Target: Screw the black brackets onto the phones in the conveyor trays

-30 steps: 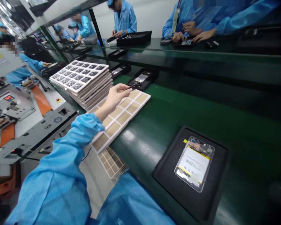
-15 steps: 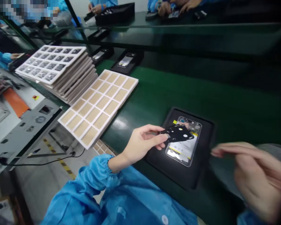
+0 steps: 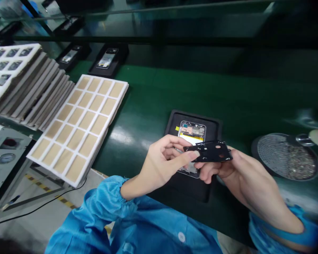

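A flat black phone cover plate (image 3: 210, 152) with round holes is held up between my two hands. My left hand (image 3: 165, 158) pinches its left end between thumb and fingers. At the plate's right end, my right hand (image 3: 247, 176) grips the edge, with its fingers curled underneath. Below them an opened phone (image 3: 198, 130) with its inner parts showing lies in a black tray (image 3: 214, 123); the hands and plate cover much of its lower half.
To the left lies a white-framed tray (image 3: 78, 120) with tan compartments, beside a stack of filled trays (image 3: 29, 95). On the right sits a round dish of tiny screws (image 3: 302, 162), near a blurred screwdriver (image 3: 315, 137). Further phones (image 3: 107, 58) in black trays stand behind.
My right hand has come in from the right and taken hold of the plate's right end. The view has shifted right, bringing the screw dish into sight.
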Motion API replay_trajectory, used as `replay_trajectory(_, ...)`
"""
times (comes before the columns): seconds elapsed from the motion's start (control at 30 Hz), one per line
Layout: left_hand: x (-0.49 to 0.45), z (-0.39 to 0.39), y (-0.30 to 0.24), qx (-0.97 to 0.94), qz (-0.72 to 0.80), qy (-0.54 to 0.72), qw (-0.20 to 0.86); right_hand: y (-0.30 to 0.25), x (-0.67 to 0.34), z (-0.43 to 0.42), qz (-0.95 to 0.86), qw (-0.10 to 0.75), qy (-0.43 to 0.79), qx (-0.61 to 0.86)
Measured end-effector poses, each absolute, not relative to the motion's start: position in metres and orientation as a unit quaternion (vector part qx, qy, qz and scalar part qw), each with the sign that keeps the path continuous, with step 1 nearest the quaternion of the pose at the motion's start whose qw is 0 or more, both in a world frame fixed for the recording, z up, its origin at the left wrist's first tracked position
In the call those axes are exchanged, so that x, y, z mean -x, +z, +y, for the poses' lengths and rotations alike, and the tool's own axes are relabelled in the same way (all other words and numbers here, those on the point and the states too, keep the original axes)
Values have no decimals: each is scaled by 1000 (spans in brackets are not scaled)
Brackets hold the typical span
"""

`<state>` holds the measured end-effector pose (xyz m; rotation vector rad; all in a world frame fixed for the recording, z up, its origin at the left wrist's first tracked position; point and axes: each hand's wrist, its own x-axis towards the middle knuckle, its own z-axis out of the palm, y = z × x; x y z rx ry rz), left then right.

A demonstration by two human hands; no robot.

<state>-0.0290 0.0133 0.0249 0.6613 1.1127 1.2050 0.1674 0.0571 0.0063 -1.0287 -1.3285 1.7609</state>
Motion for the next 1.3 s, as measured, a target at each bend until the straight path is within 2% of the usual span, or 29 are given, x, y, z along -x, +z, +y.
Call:
replay_trajectory(0.17,30,16,25,-310,486,530,621,6,-170,58,-498,337,695,394)
replay_trajectory(0.27,30,19,24,-294,458,511,665,6,-171,56,-497,329,702,390)
replay_trajectory(0.47,23,18,20,-264,452,532,666,4,-170,56,-496,357,687,394)
replay_trajectory(0.8,39,5,17,-586,435,504,462,14,-174,62,-523,293,676,428)
replay_trajectory(0.93,46,0,7,-651,482,473,345,8,-179,63,-528,334,609,489)
replay_trajectory(1.07,57,-8,-9,-681,596,351,241,-1,-185,65,-523,378,543,537)
replay_trajectory(1.17,60,-12,-21,-694,634,259,221,-4,-186,67,-518,402,520,547)
replay_trajectory(1.3,59,-13,-27,-706,628,236,227,1,-184,70,-526,430,499,538)
